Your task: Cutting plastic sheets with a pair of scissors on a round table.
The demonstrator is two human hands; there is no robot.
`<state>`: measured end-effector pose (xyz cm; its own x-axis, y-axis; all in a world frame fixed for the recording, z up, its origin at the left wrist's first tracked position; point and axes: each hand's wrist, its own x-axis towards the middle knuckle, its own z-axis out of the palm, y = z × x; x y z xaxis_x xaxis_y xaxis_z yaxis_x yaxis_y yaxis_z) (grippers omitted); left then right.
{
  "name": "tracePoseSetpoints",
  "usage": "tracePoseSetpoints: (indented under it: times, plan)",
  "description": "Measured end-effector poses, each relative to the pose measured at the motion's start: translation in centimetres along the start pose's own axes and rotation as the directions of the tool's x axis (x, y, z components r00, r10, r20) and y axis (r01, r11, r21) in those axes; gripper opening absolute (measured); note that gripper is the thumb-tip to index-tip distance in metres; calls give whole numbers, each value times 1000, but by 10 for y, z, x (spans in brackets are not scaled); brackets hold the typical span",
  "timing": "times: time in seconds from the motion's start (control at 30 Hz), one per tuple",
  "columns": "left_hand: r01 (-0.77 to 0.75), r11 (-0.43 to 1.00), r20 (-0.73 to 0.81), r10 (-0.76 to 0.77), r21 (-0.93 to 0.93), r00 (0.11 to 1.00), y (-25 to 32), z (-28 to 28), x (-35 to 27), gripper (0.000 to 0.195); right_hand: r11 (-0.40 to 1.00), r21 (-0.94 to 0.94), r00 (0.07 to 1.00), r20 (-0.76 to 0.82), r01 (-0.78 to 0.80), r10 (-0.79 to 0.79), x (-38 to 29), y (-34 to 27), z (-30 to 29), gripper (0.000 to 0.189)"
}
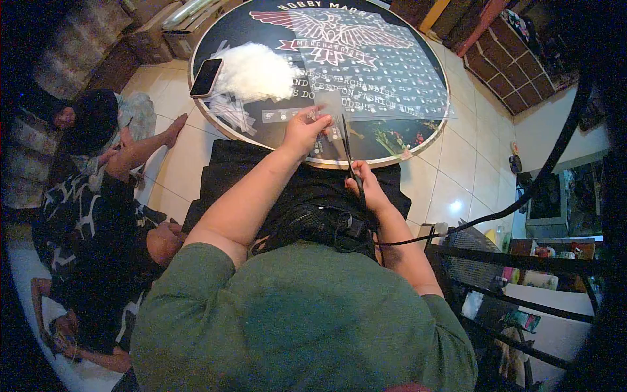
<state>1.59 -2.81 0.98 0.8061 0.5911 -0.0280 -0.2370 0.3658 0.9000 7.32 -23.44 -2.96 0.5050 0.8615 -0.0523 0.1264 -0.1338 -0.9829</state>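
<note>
My left hand [304, 131] pinches a small piece of clear printed film [333, 117] over the near part of a round black table. Scissors [347, 139] are in my right hand [367, 186], at the table's near edge, their blades pointing away from me alongside the film piece. A narrow printed film strip [277, 115] lies left of my left hand. A large clear sheet with rows of white print [411, 73] covers the right part of the table. At the left is a pile of whitish cut pieces [257, 71], with clear strips [232, 115] below it.
A smartphone [206, 78] lies at the left rim of the round table [281, 142]. Another person [93, 206] sits on the floor at the left. Cardboard boxes [183, 41] stand behind the table. A black cable [490, 218] crosses the right side, near a metal rack [519, 262].
</note>
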Motion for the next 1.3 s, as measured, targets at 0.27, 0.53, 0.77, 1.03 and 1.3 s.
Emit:
tracePoseSetpoints:
  times: [0.27, 0.53, 0.77, 1.03, 1.3]
  plan:
    - [41, 999, 17, -42, 23, 999, 7, 12, -11, 35, 999, 40, 999, -22, 25, -24, -4, -1, -2, 39]
    - [22, 1000, 28, -22, 3, 999, 3, 12, -9, 34, 1000, -24, 1000, -13, 1, -1, -4, -1, -4, 33]
    - [24, 1000, 34, -24, -20, 999, 4, 11, -8, 35, 999, 51, 999, -50, 15, -13, -7, -6, -3, 42]
    - [31, 998, 47, -29, -46, 998, 10, 10, -10, 35, 999, 52, 998, -67, 0, 3, -4, 4, -3, 45]
    - [80, 992, 98, -90, 102, 991, 6, 8, -13, 38, 997, -11, 994, -83, 72, -73, -4, 1, -3, 42]
